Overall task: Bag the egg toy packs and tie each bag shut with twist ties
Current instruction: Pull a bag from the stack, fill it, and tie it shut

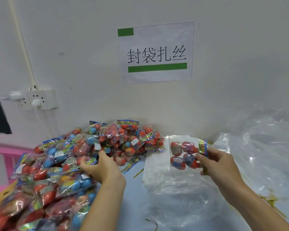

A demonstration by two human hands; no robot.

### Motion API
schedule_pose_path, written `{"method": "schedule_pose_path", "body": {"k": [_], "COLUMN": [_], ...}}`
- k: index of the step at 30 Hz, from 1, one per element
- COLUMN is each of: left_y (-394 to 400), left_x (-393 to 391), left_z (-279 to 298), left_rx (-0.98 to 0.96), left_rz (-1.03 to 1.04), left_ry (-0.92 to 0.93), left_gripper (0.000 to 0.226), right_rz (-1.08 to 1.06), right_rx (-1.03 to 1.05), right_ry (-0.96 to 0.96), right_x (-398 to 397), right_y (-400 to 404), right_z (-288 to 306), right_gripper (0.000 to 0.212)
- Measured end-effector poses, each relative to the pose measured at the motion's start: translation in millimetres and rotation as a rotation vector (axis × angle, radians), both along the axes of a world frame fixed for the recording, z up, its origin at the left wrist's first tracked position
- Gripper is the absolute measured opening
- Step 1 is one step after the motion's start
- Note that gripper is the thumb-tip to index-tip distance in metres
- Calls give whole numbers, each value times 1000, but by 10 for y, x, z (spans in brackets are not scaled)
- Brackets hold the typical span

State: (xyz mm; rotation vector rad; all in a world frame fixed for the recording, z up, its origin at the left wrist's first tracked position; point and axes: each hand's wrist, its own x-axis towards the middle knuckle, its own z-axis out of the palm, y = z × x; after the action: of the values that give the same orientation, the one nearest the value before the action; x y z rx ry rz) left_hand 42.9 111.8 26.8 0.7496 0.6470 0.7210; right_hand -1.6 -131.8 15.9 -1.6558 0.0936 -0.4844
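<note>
- Clear-wrapped egg toy pack [184, 155] holding four red and blue eggs lies with its long axis across the view, its printed header card pointing right
- right hand [214, 161] pinches that header card, fingers [201, 158] curled round it, holding the pack over a stack of clear bags [154, 165] on the worktop [134, 185]
- left hand [101, 165] reaches into the heap of egg packs [70, 157] on the left, its fingers curled over one pack there; whether it truly grips it I cannot tell
- Loose plastic sheeting [260, 147] spreads at right; a yellow twist tie [138, 173] lies between the hands; a paper sign [157, 52] hangs on the wall
</note>
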Motion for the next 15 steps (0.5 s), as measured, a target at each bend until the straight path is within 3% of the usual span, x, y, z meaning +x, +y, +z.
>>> {"method": "schedule_pose_path", "body": {"k": [5,9,12,15], "left_y": [-131,-275,-364,-528], "left_x": [24,-61,-122,-206], "left_z": [-52,-2,29,52], "left_rx": [172,492,696,898], "left_rz": [-16,125,134,12], "left_ry": [54,42,-37,-112], "left_gripper": [47,17,28,33], "right_rz": [-21,-45,-68,-74], "right_rx": [10,16,20,55], "right_ry": [-4,-12,4,34], "right_x": [-1,2,10,14], "right_y": [-7,-4,2,22], "right_z": [-1,-1,8,29], "right_gripper": [17,15,15,17]}}
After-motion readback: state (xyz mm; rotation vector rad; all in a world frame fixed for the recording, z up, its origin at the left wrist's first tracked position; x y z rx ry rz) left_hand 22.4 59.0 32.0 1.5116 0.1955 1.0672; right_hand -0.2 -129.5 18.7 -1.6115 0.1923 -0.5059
